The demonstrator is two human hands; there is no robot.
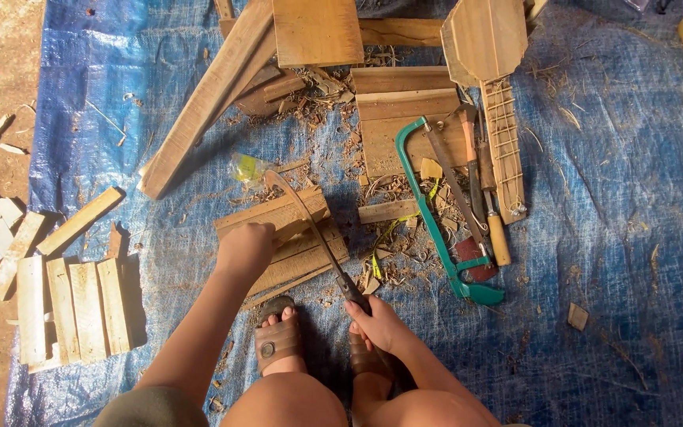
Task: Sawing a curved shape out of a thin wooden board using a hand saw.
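Observation:
I crouch over a blue tarp (610, 237). My right hand (379, 323) grips the dark handle of a long curved blade (310, 225), whose tip reaches over a stack of thin wooden boards (294, 253). My left hand (245, 250) is closed on the near left part of that stack, pressing down on a small piece. My two sandalled feet (278, 340) rest just below the boards.
A green-framed hacksaw (436, 229), a file and a wooden-handled tool (496, 229) lie to the right. A small stringed wooden instrument (493, 87) sits at top right. Long planks (207, 103) lie at top, cut slats (73, 308) at left, and wood shavings between.

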